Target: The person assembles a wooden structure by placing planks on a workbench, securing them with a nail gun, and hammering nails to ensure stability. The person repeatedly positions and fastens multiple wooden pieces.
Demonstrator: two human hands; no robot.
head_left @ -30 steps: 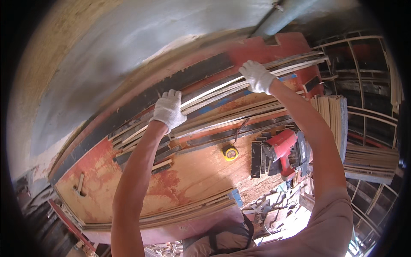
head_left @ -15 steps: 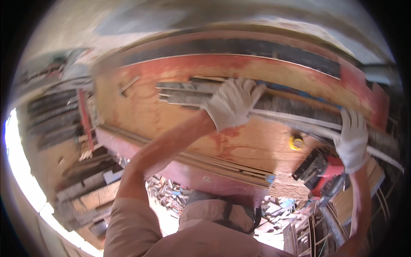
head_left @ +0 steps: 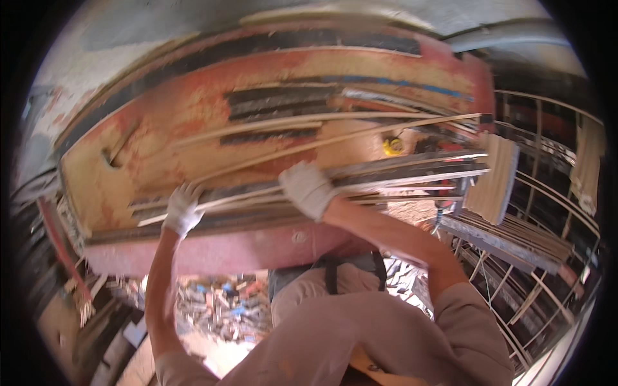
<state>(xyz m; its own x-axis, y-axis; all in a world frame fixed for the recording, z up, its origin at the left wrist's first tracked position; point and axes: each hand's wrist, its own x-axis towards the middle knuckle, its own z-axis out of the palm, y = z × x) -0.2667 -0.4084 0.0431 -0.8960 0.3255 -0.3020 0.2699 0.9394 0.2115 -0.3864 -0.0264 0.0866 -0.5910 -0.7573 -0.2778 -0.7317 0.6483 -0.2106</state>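
Note:
Long, narrow wooden strips (head_left: 399, 172), some dark-faced and some pale, lie along the near side of a red-stained workbench (head_left: 270, 151). My left hand (head_left: 183, 209), in a pale work glove, is closed around the strips near their left end. My right hand (head_left: 308, 188), gloved alike, is closed over the same strips around their middle; its fingertips are partly hidden. Beyond my hands, a loose pale strip (head_left: 347, 137) slants across the bench. Shorter dark strips (head_left: 280, 101) lie farther back.
A hammer (head_left: 120, 148) rests at the bench's left. A yellow tape measure (head_left: 393, 146) sits behind the strips. Grooved boards (head_left: 490, 180) and stacked strips (head_left: 508, 238) stand at the right, beside a metal rack (head_left: 541, 174). Wood offcuts (head_left: 225, 305) cover the floor below.
Both hands have come toward the bench's near edge, the left one farther left. The bunched strips are now spread apart, some near me and some behind. The view has turned.

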